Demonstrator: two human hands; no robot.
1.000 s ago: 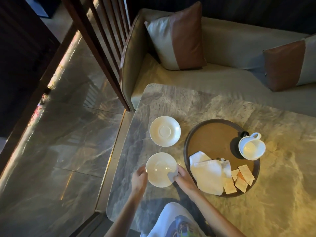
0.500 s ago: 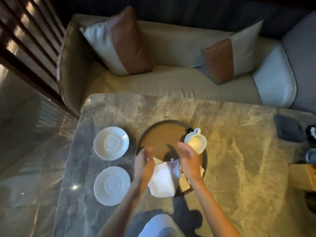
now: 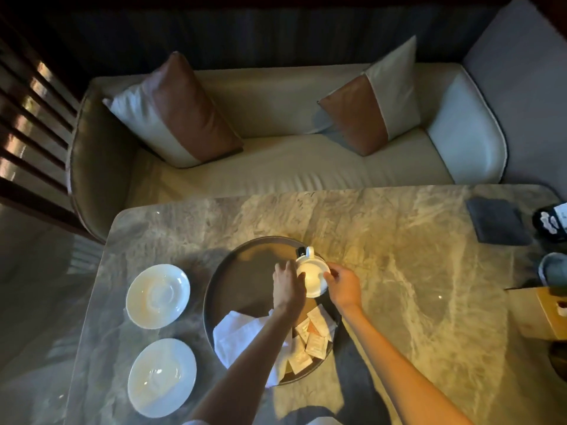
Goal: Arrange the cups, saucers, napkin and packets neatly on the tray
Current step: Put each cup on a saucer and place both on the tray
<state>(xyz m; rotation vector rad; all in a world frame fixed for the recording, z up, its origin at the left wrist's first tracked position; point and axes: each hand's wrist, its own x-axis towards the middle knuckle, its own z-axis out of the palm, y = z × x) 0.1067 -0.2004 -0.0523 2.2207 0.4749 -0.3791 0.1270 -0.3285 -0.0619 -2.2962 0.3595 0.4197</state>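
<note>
A: What lay farthest left of the fingers?

B: Two white saucers sat on the marble surface [image 3: 383, 240], well apart from both hands. The far saucer [image 3: 158, 296] was level with the hands; the near saucer [image 3: 162, 377] lay closer to the person, below it. Neither touched the tray.

A: And the tray?

B: The round dark tray [image 3: 245, 271] sat just right of the saucers. Both forearms reached over its near edge. A white napkin [image 3: 237, 332] lay crumpled on the near part of the tray, under the left forearm and behind the fingers. Several pale packets [image 3: 316, 334] lay loose beside the napkin, between the two forearms.

A: What had the left hand hold of?

B: The left hand [image 3: 288, 286] had its fingers [image 3: 287, 266] curled against the left side of a white cup [image 3: 313, 279], with the thumb on the rim.

A: And the right?

B: The right hand [image 3: 343, 285] pinched the cup's right rim between thumb and fingers. The cup stood upright at the far right part of the tray, its handle pointing away from the person. Something small and dark sat just beyond the handle; I could not tell what it was.

A: Anything farther right?

B: A dark square mat [image 3: 497, 220] lay on the surface, well apart from the right hand.
</note>
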